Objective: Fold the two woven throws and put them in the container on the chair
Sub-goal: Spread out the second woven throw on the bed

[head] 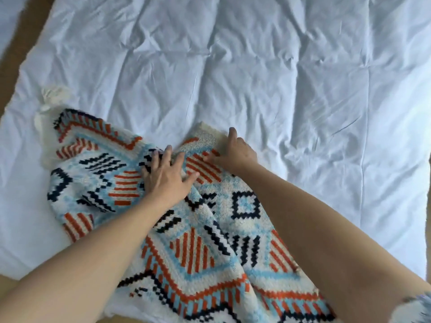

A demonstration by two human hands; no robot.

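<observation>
White wrinkled sheet (256,66) covers the work surface and fills most of the head view; brown floor (28,31) shows along the upper-left edge and at the lower-left corner.

One woven throw (186,241) lies bunched on the near part of the sheet, running from left of centre down to the bottom edge. Pattern: orange stripes, navy zigzags and squares, light blue bands on cream. Its far corner is turned over, showing a paler speckled underside. White tassels (50,99) lie on the sheet just beyond the throw's left end.

Left hand (166,176): palm down, fingers spread, flat on the throw near its middle fold. Nothing is pinched; the hand presses, not gripping.

Right hand (235,151): resting on the turned-over corner, index finger extended toward the far edge, remaining fingers curled against the fabric. Cannot tell whether cloth is caught between them.

Both forearms are bare and cross over the throw. Blurred blue-white fabric (417,306) sits at the lower-right corner.
</observation>
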